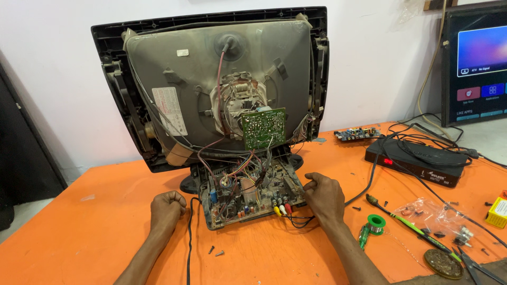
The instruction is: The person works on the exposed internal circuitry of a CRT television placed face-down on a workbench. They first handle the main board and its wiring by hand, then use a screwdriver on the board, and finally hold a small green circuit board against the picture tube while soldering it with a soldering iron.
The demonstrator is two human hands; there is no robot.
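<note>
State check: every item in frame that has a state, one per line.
CRT television: back cover off, tube exposed.
Main circuit board: pulled out at the base, wires attached.
Left hand: closed fist resting on the table beside the board.
Right hand: gripping the board's right edge.
Set-top box: powered, red display lit.
Flat screen: on.

Open television set on the table, hands before it

The chassis board (248, 192) lies before the picture tube (211, 79); left hand (167, 208) rests left of it, right hand (323, 196) touches its right edge; set-top box (417, 161) stands right.
</note>
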